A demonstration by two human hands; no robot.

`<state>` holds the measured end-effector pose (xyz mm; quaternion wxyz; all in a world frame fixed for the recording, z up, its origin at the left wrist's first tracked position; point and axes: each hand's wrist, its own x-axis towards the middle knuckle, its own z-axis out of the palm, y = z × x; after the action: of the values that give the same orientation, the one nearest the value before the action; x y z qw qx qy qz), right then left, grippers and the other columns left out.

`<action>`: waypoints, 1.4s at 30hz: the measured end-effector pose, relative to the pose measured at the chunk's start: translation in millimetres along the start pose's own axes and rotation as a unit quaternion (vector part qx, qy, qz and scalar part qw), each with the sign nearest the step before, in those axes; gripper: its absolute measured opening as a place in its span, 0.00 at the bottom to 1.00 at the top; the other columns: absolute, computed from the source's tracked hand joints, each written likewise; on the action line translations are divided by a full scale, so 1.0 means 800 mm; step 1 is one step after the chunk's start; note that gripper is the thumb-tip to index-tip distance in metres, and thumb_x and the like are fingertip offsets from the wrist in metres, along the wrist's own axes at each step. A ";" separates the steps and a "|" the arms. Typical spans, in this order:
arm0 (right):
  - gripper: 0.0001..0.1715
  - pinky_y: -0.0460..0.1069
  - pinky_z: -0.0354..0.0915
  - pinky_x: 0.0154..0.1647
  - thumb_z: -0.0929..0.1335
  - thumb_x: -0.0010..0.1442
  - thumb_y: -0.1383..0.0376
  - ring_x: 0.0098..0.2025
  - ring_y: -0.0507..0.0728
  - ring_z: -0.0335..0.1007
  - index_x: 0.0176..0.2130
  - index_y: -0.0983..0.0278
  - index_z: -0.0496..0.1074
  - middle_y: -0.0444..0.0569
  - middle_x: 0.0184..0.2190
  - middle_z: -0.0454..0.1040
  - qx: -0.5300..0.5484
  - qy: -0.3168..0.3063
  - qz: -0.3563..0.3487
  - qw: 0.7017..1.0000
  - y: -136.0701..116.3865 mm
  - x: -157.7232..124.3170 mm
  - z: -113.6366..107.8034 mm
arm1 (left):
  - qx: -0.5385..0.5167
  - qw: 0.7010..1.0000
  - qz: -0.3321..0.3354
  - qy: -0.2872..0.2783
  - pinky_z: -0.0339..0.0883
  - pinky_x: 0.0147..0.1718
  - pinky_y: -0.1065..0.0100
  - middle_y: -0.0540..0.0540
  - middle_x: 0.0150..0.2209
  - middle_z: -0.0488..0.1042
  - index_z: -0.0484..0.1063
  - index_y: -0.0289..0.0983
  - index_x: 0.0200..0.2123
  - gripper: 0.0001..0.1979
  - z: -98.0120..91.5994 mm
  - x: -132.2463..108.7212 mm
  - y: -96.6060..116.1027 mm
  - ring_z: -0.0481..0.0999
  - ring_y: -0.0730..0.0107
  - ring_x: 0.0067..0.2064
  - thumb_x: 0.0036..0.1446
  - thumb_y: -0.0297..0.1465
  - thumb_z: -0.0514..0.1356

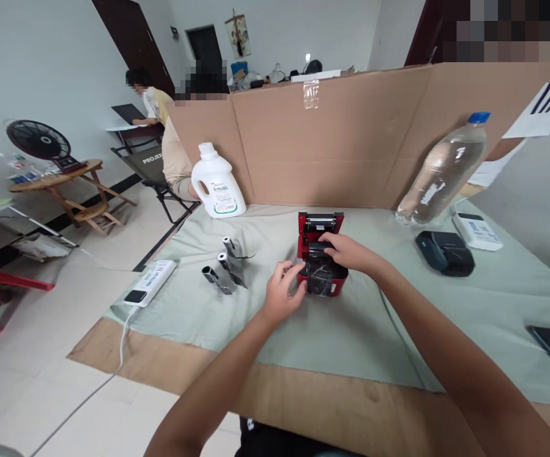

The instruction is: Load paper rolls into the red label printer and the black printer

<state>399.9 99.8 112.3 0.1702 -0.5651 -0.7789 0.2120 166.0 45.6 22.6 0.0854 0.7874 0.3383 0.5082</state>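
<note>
Green cloth (375, 346) is being backed by a cardboard screen (327, 152); mid-cloth, an open-lidded red device (322, 279) is being touched at its left side by the half-open, unclasped left hand (282, 293). Inside, a black roll (317, 249) is being touched by the half-curled right hand (348, 252); whether it is being gripped cannot be told.

You can read "PROJE…" on folding chair's (147, 170) backrest — white capitals, ending cut off by person's sleeve (174, 162). On your dark clothing (279, 439): white "R" (seemingly) — partial. Print on white jug (218, 184), power strip (154, 279): too small.
</note>
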 end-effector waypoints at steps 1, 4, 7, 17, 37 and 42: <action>0.20 0.55 0.65 0.54 0.63 0.64 0.72 0.54 0.65 0.72 0.55 0.65 0.72 0.60 0.52 0.76 -0.038 -0.001 0.004 0.999 -0.001 0.005 0.006 | 0.018 1.000 0.012 -0.004 0.73 0.46 0.64 0.41 0.47 0.69 0.72 0.41 0.59 0.19 -0.001 0.000 0.000 0.73 0.67 0.44 0.65 0.30 0.58; 0.20 0.56 0.64 0.53 0.64 0.61 0.73 0.54 0.68 0.70 0.52 0.65 0.73 0.62 0.50 0.77 -0.128 -0.009 0.018 0.992 -0.006 0.018 0.015 | 0.068 0.997 0.034 -0.022 0.73 0.44 0.64 0.42 0.47 0.70 0.75 0.43 0.56 0.18 -0.002 0.000 0.000 0.72 0.67 0.42 0.64 0.30 0.58; 0.17 0.57 0.62 0.52 0.67 0.57 0.74 0.53 0.69 0.70 0.45 0.64 0.75 0.61 0.46 0.79 -0.166 -0.042 0.037 0.984 -0.013 0.029 0.016 | 0.085 0.995 0.047 -0.028 0.72 0.44 0.63 0.42 0.47 0.71 0.78 0.44 0.54 0.16 -0.002 0.002 0.001 0.71 0.66 0.43 0.65 0.31 0.59; 0.15 0.52 0.63 0.41 0.63 0.65 0.58 0.35 0.59 0.71 0.32 0.61 0.74 0.50 0.31 0.79 -0.007 0.163 0.058 0.985 -0.006 0.004 -0.005 | 0.120 0.989 0.086 -0.026 0.69 0.42 0.66 0.44 0.43 0.73 0.80 0.46 0.50 0.16 -0.002 0.006 0.008 0.71 0.68 0.41 0.68 0.26 0.56; 0.30 0.57 0.65 0.64 0.65 0.63 0.57 0.66 0.59 0.63 0.63 0.54 0.62 0.52 0.66 0.63 0.421 0.233 0.077 0.873 0.014 -0.053 0.074 | 0.158 0.972 0.164 -0.060 0.62 0.37 0.66 0.47 0.37 0.76 0.78 0.49 0.52 0.17 -0.009 -0.003 0.012 0.72 0.70 0.36 0.67 0.26 0.57; 0.36 0.58 0.61 0.69 0.65 0.65 0.55 0.71 0.60 0.57 0.69 0.54 0.56 0.51 0.71 0.58 0.453 0.242 0.082 0.854 0.018 -0.050 0.088 | 0.134 0.984 0.110 -0.035 0.68 0.47 0.62 0.39 0.54 0.76 0.70 0.45 0.62 0.21 -0.007 0.004 0.010 0.76 0.61 0.49 0.66 0.32 0.60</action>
<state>387.9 56.2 44.0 0.5728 -0.5209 -0.4813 0.4110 165.9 40.5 31.6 -0.0656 0.8413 0.3120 0.4366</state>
